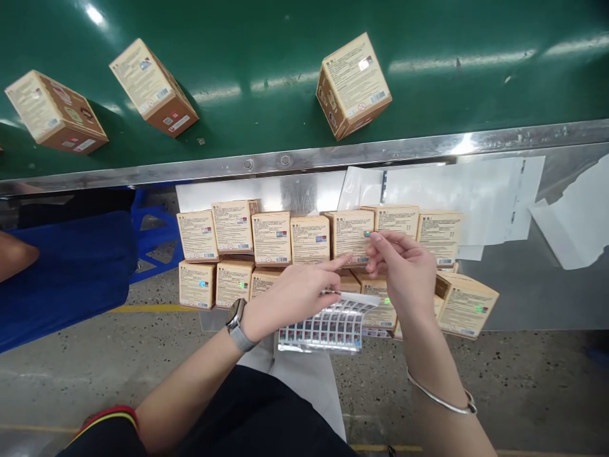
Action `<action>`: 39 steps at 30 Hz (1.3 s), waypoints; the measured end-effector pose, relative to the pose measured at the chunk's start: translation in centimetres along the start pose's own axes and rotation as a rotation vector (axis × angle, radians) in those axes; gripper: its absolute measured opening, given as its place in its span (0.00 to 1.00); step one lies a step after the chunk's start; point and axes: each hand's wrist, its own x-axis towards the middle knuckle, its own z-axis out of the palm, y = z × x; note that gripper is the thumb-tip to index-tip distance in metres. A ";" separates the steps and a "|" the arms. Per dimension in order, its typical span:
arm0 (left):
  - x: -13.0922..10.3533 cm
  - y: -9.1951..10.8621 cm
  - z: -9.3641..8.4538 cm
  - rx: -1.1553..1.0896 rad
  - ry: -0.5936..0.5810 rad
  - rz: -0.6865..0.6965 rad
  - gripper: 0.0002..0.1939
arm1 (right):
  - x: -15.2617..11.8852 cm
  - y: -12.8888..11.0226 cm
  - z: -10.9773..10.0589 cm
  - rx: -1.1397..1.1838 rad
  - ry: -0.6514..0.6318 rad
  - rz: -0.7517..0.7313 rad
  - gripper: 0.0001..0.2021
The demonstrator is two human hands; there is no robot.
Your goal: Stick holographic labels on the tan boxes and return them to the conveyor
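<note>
- One bare right hand [409, 273], thumb and forefinger together on one small shiny sticker [367, 233] at the fifth box from the left in the far row.
- One bare left hand [304, 289], forefinger held apart toward that box's lower edge, other fingers at one silvery sticker sheet [321, 331]; cannot tell whether they clamp it.
- Near row of tan cardboard boxes [196, 285], partly hidden, count unclear, on the grey metal bench [504, 289].
- Far row: seven such boxes [271, 238].
- Beyond, three more boxes [359, 73] on a green surface [247, 51].
</note>
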 end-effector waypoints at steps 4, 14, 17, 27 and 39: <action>0.2 0.1 -0.2 -0.022 -0.012 -0.022 0.13 | -0.2 0.4 0.5 0.026 0.017 0.002 0.14; 0.2 -0.3 -0.2 -0.027 -0.011 -0.023 0.12 | -0.7 0.4 1.0 -0.096 0.064 -0.049 0.15; 0.3 -0.2 -0.3 -0.023 -0.019 -0.014 0.12 | -0.9 0.6 1.3 -0.178 0.090 -0.126 0.14; 0.2 -0.6 -0.2 -0.033 0.007 -0.025 0.14 | -0.8 0.2 0.7 -0.606 0.263 -0.474 0.16; 0.5 0.7 -1.3 -0.153 -0.013 -0.009 0.09 | -3.4 -4.1 -4.7 -0.730 -0.685 -0.414 0.13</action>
